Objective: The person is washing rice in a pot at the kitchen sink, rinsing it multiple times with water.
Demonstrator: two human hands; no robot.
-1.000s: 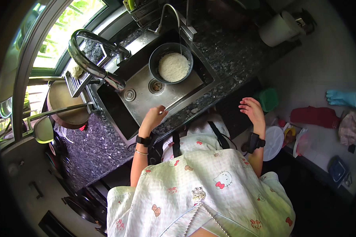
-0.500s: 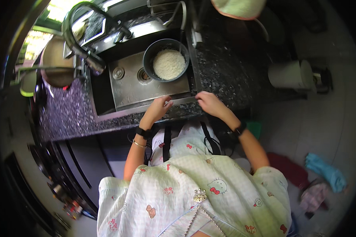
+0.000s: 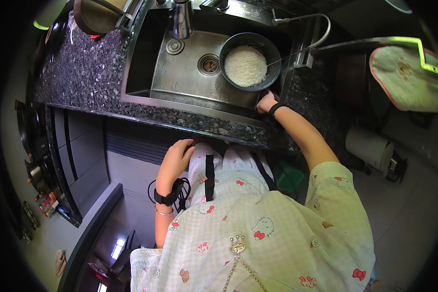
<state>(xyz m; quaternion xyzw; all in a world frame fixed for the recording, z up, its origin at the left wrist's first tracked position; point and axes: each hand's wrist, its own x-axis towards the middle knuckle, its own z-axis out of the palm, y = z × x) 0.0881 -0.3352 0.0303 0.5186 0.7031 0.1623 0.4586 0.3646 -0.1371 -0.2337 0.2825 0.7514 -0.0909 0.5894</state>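
Observation:
A dark round pot [image 3: 274, 65] stands at the right side of the steel sink [image 3: 182, 73]. White grains that look like rice [image 3: 246, 66] fill its lower part. My right hand [image 3: 266, 102] reaches over the sink's front rim to the near side of the pot. One finger stretches toward the pot's lower wall; the others are partly hidden, and I cannot tell whether they touch it. Below the counter edge, in front of my body, my left hand [image 3: 176, 158] hangs open with nothing in it, its fingers and thumb apart.
A dark faucet [image 3: 181, 22] hangs over the back of the sink. The drain [image 3: 209, 64] lies left of the pot. Speckled dark countertop [image 3: 95, 78] surrounds the sink. A brown-sided pan [image 3: 95, 17] stands at the back left, and a pale padded cloth [image 3: 406, 78] is at the right.
My right hand has gone from the counter's front edge into the sink beside the pot. My left hand has dropped back from the edge toward my body. The view has shifted.

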